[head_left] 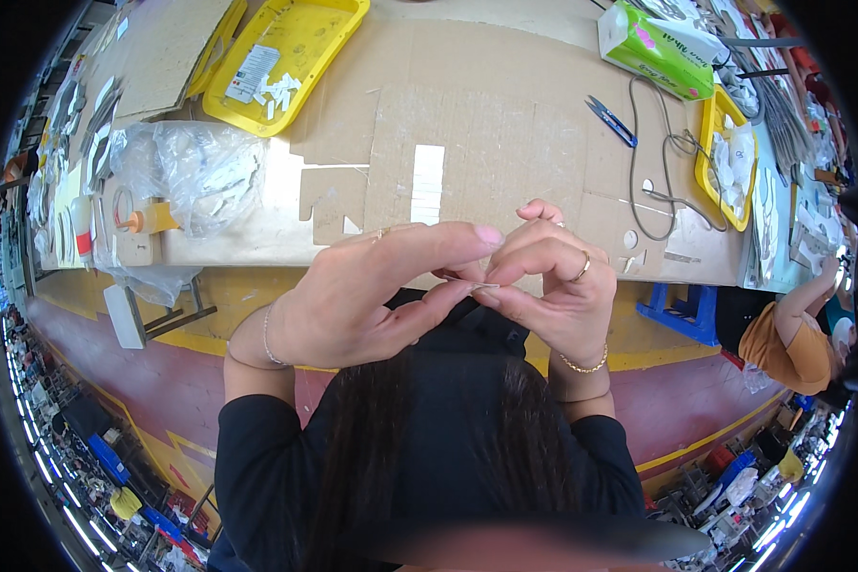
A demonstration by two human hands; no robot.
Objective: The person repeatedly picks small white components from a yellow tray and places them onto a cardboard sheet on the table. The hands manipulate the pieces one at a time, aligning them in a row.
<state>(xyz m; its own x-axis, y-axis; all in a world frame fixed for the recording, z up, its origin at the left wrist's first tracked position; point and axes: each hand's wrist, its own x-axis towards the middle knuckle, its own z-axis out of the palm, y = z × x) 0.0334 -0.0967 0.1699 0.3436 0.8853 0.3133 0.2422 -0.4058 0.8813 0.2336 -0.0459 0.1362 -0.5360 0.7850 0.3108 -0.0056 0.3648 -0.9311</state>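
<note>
- Head view, left hand (pixel 353 300): fingers curled in, thumb and forefinger pinched on one end of a small pale strip (pixel 483 286); thin bracelet at the wrist.
- Right hand (pixel 558 286): fingers bent close, thumb and forefinger nipping the other end of the same strip; ring on one finger, beaded bracelet at the wrist. The two hands touch at the fingertips.
- Small pale strip: held between both hands, above the person's dark lap, just short of the table edge.
- Cardboard sheet (pixel 486 124): covers the table beyond the hands; a stack of white strips (pixel 428 183) lies on it just past the fingertips.
- Yellow tray (pixel 300 48): well beyond the left hand, holding white pieces.
- Blue-handled snips (pixel 610 119): beyond the right hand.
- Green tissue box (pixel 653 48): farther beyond the right hand.
- Clear plastic bag (pixel 200 172): beyond and outside the left hand.
</note>
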